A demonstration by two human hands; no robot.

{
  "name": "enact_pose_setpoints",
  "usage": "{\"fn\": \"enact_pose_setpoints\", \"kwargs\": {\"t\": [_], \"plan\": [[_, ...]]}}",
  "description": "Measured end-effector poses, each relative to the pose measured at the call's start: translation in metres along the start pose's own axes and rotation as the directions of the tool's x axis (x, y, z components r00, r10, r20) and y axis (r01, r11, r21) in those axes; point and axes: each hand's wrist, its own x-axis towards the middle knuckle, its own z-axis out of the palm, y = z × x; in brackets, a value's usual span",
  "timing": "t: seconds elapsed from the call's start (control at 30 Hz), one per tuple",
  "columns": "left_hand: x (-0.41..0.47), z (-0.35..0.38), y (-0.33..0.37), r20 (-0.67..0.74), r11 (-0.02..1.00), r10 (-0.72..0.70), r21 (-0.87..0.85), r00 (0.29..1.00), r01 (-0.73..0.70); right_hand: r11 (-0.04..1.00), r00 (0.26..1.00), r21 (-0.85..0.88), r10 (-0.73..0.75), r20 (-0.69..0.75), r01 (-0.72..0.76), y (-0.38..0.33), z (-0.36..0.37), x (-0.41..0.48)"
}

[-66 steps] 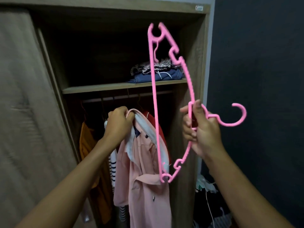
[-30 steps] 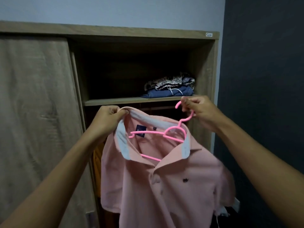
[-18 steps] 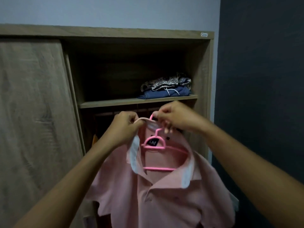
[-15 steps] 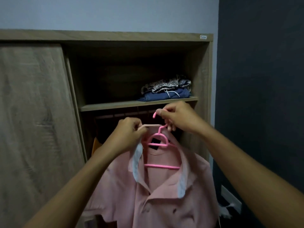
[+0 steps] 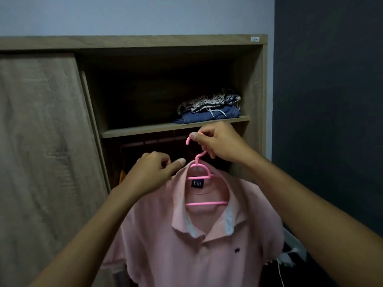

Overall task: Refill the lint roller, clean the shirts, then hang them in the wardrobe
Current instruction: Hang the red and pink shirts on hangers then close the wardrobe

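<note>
Pink shirt [image 5: 199, 245] on pink hanger [image 5: 200, 172], before the wardrobe [image 5: 257, 83] opening. Right hand [image 5: 219, 143] grip pinches the hanger's hook above the collar; left hand [image 5: 153, 172] grip clenches the collar's left edge.

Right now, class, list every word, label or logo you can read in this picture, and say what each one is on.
"Ltd": white letters on the dark neck label inside the pink polo shirt.
Small sticker at the wardrobe top right corner: too small to read.
Small dark chest emblem on the shirt: a figure, no readable text.
</note>
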Motion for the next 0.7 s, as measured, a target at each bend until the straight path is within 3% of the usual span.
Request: {"fn": "enact_pose_setpoints", "kwargs": {"t": [0.07,0.23,0.5,0.6,0.7], "plan": [[-0.001,0.005,-0.007,-0.092,0.998,0.045,0.040,0.995,-0.042,0.999,0.999,0.008,-0.034,-0.020,0.034,-0.003,-0.005,0.000],[-0.003,0.024,-0.009,0.029,0.979,0.192,-0.076,0.981,-0.189,0.995,0.996,0.028,-0.090,-0.014,0.091,-0.013,-0.010,0.002],[-0.006,0.025,-0.007,0.087,0.987,0.132,-0.099,0.988,-0.123,0.993,1.000,0.114,-0.027,-0.005,0.027,-0.001,-0.016,-0.004],[-0.009,0.022,-0.015,0.109,0.986,0.099,-0.149,0.989,-0.082,0.997,0.989,-0.072,0.020,0.145,-0.010,0.023,-0.025,-0.019],[-0.011,0.021,-0.023,0.096,0.978,0.047,-0.206,0.994,-0.026,0.963,0.898,-0.246,0.200,0.391,-0.107,0.058,-0.026,-0.039]]}}
